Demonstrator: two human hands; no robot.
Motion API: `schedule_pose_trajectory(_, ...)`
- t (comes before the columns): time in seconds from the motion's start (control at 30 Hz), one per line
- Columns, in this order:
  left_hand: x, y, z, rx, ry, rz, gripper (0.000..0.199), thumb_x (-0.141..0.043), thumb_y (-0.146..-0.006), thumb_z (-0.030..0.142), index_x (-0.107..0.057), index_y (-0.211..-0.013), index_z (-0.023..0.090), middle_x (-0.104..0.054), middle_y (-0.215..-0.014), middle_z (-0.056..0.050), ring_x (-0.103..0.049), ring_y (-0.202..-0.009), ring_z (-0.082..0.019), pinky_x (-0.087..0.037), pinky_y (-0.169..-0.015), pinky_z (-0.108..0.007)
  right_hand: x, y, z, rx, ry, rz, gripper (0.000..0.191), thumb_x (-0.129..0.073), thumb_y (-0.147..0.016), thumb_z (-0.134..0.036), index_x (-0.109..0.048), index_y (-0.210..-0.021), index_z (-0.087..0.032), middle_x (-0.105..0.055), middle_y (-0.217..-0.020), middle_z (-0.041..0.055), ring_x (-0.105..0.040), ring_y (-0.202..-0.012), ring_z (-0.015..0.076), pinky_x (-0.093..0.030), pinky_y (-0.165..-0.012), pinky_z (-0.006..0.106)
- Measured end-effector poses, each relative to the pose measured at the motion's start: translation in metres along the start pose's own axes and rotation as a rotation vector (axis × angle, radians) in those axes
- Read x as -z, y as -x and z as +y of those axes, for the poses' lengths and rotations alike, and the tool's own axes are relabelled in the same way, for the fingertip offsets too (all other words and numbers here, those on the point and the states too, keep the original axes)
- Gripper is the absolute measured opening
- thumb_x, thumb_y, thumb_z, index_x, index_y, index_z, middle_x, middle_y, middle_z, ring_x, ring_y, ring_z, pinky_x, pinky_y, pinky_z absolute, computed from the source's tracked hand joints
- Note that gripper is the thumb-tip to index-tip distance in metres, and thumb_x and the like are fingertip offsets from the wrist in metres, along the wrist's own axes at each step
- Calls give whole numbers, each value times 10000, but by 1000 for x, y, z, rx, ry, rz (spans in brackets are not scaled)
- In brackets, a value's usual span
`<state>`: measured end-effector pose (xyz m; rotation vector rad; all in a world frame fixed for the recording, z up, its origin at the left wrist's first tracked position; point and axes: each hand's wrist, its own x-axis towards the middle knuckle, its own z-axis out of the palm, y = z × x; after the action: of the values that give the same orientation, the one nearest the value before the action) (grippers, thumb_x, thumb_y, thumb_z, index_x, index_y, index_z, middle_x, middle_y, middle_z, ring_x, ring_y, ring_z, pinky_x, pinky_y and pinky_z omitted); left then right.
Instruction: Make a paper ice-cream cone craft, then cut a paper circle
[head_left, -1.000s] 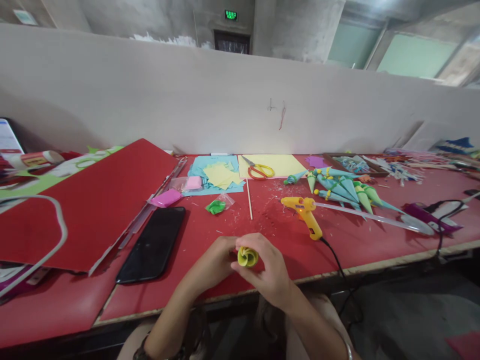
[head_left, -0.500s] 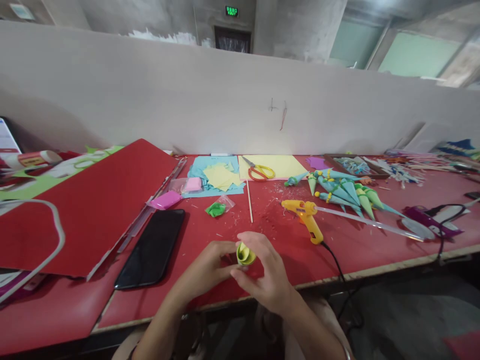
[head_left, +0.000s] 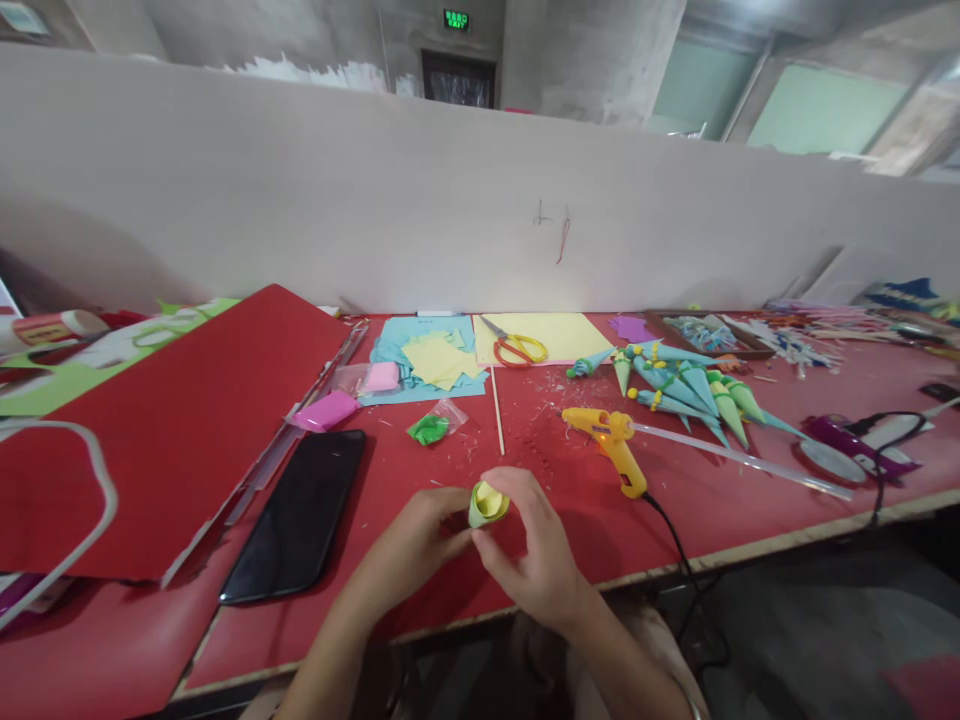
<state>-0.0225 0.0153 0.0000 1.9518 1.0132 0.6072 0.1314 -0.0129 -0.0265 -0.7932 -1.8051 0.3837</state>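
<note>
A small rolled paper cone (head_left: 487,505), yellow inside and pale green outside, is held between my two hands near the table's front edge, its open end facing up. My left hand (head_left: 429,530) grips it from the left with thumb and fingers. From the right, my right hand (head_left: 529,540) curls round it, forefinger at the rim and thumb low on its side. Beyond the hands lie a thin wooden stick (head_left: 498,412) and a bag of green clay (head_left: 429,429). A yellow hot glue gun (head_left: 611,440) with a clear glue stick rests to the right.
Scissors (head_left: 514,347) lie on yellow paper (head_left: 570,330), beside blue and yellow paper pieces (head_left: 442,358). Several finished paper cones (head_left: 682,380) are piled at the right. A black phone (head_left: 300,515), pink clay packs (head_left: 326,410) and a red board (head_left: 195,420) are at the left.
The paper cone has turned a little in my fingers, showing more of its pale green outside. My right thumb has shifted up against it. The camera view has moved slightly.
</note>
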Motion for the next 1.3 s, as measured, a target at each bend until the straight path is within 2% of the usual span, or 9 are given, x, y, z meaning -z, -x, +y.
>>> schedule_pose_trajectory(0.23, 2, 0, -1, 1, -76, 13, 59, -533, -730, 156, -587, -712, 142, -639, -723, 3, -540, -672, -143, -421, -661, -239, -2, 1, 4, -11, 24, 12, 520, -506, -780, -138, -347, -1264, -240, -540, -1138, 100, -502, -1096, 220, -443, -924, 398)
schedule_pose_trajectory(0.4, -1, -3, -10, -4, -198, 122, 140, -497, -741, 146, -606, -830, 159, -637, -830, -56, -572, -760, -180, -438, -704, -283, -5, 3, 4, -120, -119, 13, 666, -566, -772, -209, -223, -1343, -225, -500, -1205, 122, -554, -1036, 207, -477, -885, 369)
schedule_pose_trajectory(0.53, -1, -4, -13, -23, -200, 186, 263, -462, -724, 94, -610, -924, 178, -618, -922, -74, -575, -844, -186, -444, -774, -305, -3, -2, 3, -76, -33, -67, 549, -615, -757, -278, -404, -1263, -258, -513, -1185, 96, -505, -1107, 221, -433, -939, 371)
schedule_pose_trajectory(0.63, -1, -3, -10, -77, -122, 177, 296, -458, -700, 54, -609, -912, 194, -622, -938, -57, -571, -879, -172, -431, -828, -297, 1, -5, 2, -43, 52, -86, 383, -614, -762, -315, -541, -1135, -268, -501, -1173, 90, -504, -1093, 223, -440, -919, 362)
schedule_pose_trajectory(0.73, -2, -3, -9, -63, -80, 144, 260, -454, -695, 46, -608, -851, 184, -629, -890, -55, -573, -856, -175, -439, -803, -299, 3, -6, 2, -66, 56, -53, 249, -597, -775, -336, -604, -1015, -270, -513, -1117, 78, -524, -1048, 218, -455, -886, 361)
schedule_pose_trajectory(0.8, -3, -4, -10, -53, -66, 130, 244, -457, -693, 50, -607, -838, 177, -629, -882, -62, -572, -834, -181, -445, -769, -301, 3, -6, 3, -90, 26, -36, 283, -612, -762, -343, -591, -1035, -268, -511, -1113, 79, -524, -1046, 218, -452, -888, 362)
schedule_pose_trajectory(0.93, -5, -5, -8, -38, -75, 99, 302, -458, -659, 36, -616, -876, 176, -637, -924, -73, -569, -827, -184, -441, -753, -304, 0, -7, 2, -113, -53, -44, 550, -667, -707, -365, -471, -1209, -255, -495, -1159, 97, -498, -1089, 230, -427, -924, 376)
schedule_pose_trajectory(1.13, -7, -2, -2, -49, -13, 95, 311, -404, -617, 13, -593, -820, 154, -632, -953, -78, -571, -859, -174, -439, -778, -295, -1, -9, 1, -191, -36, -66, 260, -655, -719, -308, -615, -970, -254, -507, -1104, 73, -511, -1055, 220, -418, -911, 366)
schedule_pose_trajectory(1.3, -11, -1, -6, -42, -55, 42, 267, -427, -616, 32, -580, -786, 171, -643, -899, -37, -566, -750, -162, -439, -700, -273, -3, -9, 1, -223, -85, -69, 382, -703, -663, -322, -591, -1020, -243, -509, -1104, 75, -511, -1039, 227, -415, -901, 364)
